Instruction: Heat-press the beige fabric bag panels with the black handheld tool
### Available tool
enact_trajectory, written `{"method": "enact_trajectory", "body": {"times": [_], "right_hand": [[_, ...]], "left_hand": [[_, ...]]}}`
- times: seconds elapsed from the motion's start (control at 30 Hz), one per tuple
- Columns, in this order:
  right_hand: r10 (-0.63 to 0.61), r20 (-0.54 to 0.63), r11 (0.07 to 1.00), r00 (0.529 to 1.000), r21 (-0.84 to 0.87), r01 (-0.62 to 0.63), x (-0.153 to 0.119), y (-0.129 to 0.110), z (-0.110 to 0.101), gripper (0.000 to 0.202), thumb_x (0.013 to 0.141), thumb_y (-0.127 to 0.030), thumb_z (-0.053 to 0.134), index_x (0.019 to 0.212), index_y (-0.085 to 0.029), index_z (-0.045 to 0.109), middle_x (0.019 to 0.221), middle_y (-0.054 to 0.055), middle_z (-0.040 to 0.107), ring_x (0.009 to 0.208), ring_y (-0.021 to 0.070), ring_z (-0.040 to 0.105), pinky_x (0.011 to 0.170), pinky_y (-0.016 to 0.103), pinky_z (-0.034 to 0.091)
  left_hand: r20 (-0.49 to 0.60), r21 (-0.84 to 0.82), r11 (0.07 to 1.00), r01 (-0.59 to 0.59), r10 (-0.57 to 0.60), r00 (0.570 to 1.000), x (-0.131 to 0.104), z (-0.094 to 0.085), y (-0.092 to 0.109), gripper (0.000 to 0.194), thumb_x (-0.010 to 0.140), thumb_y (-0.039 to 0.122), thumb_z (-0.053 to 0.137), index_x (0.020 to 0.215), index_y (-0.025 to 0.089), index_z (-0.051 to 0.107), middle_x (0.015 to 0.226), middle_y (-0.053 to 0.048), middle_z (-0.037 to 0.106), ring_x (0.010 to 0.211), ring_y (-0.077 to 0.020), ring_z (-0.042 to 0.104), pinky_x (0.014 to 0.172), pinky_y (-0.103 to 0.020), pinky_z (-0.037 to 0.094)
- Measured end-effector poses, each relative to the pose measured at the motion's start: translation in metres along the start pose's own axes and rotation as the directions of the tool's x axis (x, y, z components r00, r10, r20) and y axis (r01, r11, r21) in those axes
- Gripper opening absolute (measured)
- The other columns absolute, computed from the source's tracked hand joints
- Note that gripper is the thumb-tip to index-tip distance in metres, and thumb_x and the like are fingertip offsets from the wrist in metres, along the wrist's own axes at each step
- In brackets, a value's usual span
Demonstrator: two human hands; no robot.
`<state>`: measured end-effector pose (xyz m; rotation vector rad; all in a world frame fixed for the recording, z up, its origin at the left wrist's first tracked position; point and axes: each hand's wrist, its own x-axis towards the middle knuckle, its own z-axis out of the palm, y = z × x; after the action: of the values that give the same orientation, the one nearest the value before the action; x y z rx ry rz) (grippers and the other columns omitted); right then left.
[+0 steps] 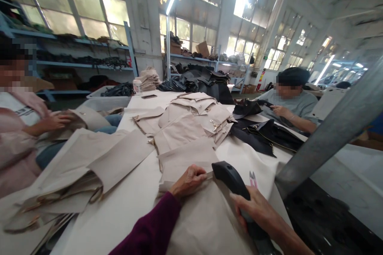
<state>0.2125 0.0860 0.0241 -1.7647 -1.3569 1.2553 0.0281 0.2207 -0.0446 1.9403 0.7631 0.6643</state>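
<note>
My right hand (253, 207) is wrapped round the grip of a black gun-shaped hand tool (231, 179); its exact kind I cannot make out. The tool's rounded head is at the edge of a beige fabric bag piece (200, 219) lying in front of me. With fingers curled together, my left hand (190, 181) pinches the upper edge of that bag piece, just left of the tool's head. Pink-handled thread snips (253, 181) lie right of the tool. Beyond my hands is a heap of beige bag pieces (182, 127) with gold-coloured metal fittings.
More beige pieces (119, 159) lie on the left of the white table (116, 207). Black bag pieces (266, 133) are at the right. A slanted metal post (329, 127) stands close on my right. Co-workers sit on both sides, their hands on fabric pieces.
</note>
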Motion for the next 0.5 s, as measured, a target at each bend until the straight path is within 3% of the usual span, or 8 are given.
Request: {"method": "enact_trajectory", "body": {"times": [0.13, 0.27, 0.37, 0.5], "right_hand": [[0.011, 0.062, 0.999, 0.998, -0.034, -0.009, -0.010, -0.002, 0.003, 0.034, 0.081, -0.040, 0.050, 0.056, -0.017, 0.050, 0.041, -0.004, 0.051, 0.034, 0.0087, 0.046, 0.038, 0.019, 0.042], [0.015, 0.130, 1.000, 0.991, -0.018, -0.013, -0.021, 0.004, 0.011, 0.020, 0.080, -0.032, 0.051, 0.066, -0.017, 0.051, 0.042, -0.005, 0.051, 0.035, 0.0087, 0.047, 0.038, 0.018, 0.041], [0.029, 0.045, 0.999, 0.999, -0.020, -0.028, -0.014, 0.003, 0.009, 0.024, 0.080, -0.034, 0.051, 0.063, -0.018, 0.049, 0.041, -0.005, 0.051, 0.033, 0.0089, 0.046, 0.036, 0.018, 0.040], [0.013, -0.127, 0.999, 0.992, -0.034, -0.017, -0.008, 0.000, -0.012, 0.034, 0.080, -0.044, 0.053, 0.057, -0.018, 0.050, 0.040, -0.004, 0.052, 0.035, 0.0105, 0.049, 0.037, 0.019, 0.040]], "left_hand": [[-0.030, -0.027, 1.000, 0.006, -0.006, 1.000, -0.001, 0.002, -0.008, 0.023, 0.077, 0.028, 0.043, 0.063, 0.014, 0.055, 0.057, 0.005, 0.034, 0.056, -0.0105, 0.033, 0.051, -0.023, 0.027], [-0.025, -0.009, 1.000, 0.009, -0.009, 1.000, 0.001, 0.003, -0.010, 0.023, 0.076, 0.029, 0.044, 0.057, 0.016, 0.049, 0.055, 0.005, 0.031, 0.055, -0.0102, 0.032, 0.050, -0.023, 0.026], [-0.023, 0.059, 0.998, 0.024, -0.022, 0.999, 0.001, 0.005, -0.009, 0.023, 0.077, 0.028, 0.041, 0.057, 0.017, 0.047, 0.054, 0.005, 0.030, 0.053, -0.0099, 0.032, 0.048, -0.022, 0.025], [-0.054, 0.228, 0.972, 0.058, -0.047, 0.997, 0.002, 0.005, -0.001, 0.024, 0.077, 0.024, 0.038, 0.057, 0.017, 0.048, 0.053, 0.005, 0.032, 0.053, -0.0107, 0.035, 0.049, -0.023, 0.026]]}}
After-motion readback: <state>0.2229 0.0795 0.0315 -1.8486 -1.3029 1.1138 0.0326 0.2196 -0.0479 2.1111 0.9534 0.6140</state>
